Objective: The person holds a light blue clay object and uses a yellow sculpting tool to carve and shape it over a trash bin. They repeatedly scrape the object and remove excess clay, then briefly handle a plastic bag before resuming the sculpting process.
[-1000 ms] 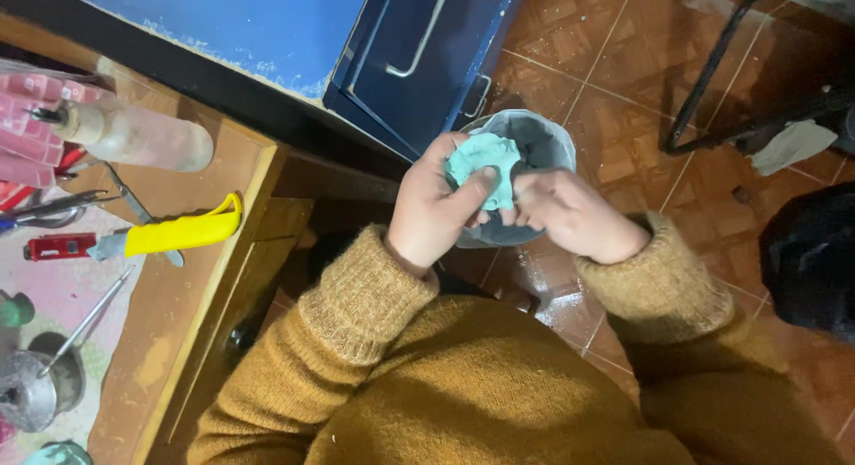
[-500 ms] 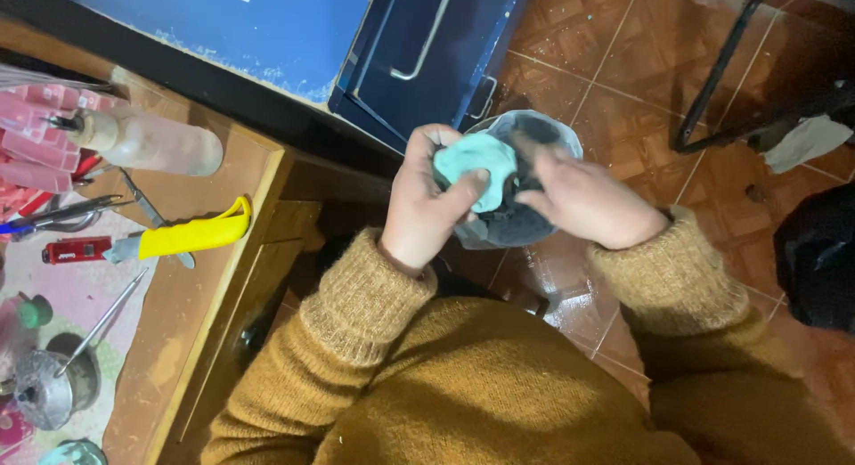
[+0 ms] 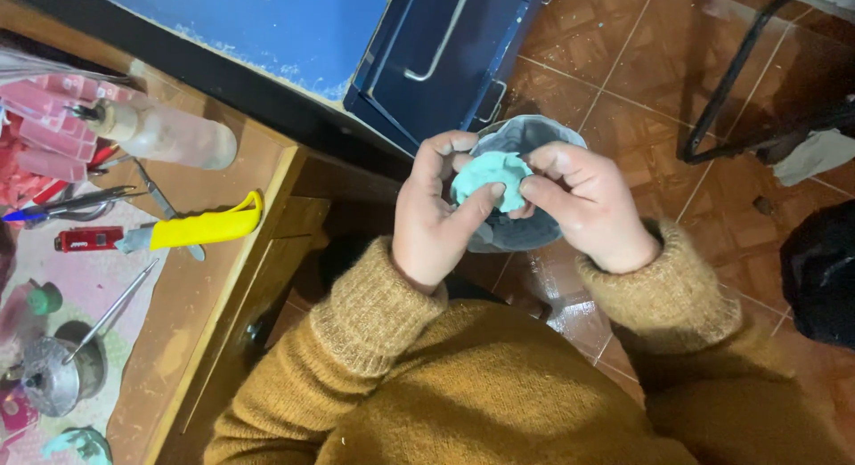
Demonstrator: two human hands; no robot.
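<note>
Both my hands hold a lump of pale teal clay [image 3: 490, 179] over a grey bowl [image 3: 527, 134] that sits low above the tiled floor. My left hand [image 3: 436, 211] grips the lump from the left, thumb pressed on its front. My right hand [image 3: 583, 202] pinches it from the right with thumb and fingertips. The bowl is partly hidden behind my fingers, and I cannot tell whether either hand carries it. Mustard knitted sleeves cover both my arms.
A wooden desk [image 3: 240, 207] at the left carries a yellow-handled tool [image 3: 200, 227], a plastic bottle [image 3: 165, 134], scissors [image 3: 67, 205], a small metal cup [image 3: 55, 374] and red items. A dark blue metal cabinet [image 3: 427, 51] stands ahead. A black frame [image 3: 739, 82] crosses the floor at the right.
My hands have turned and squeezed the clay lump, my left thumb now lying over its front. The view has shifted slightly; the bowl stays under my hands.
</note>
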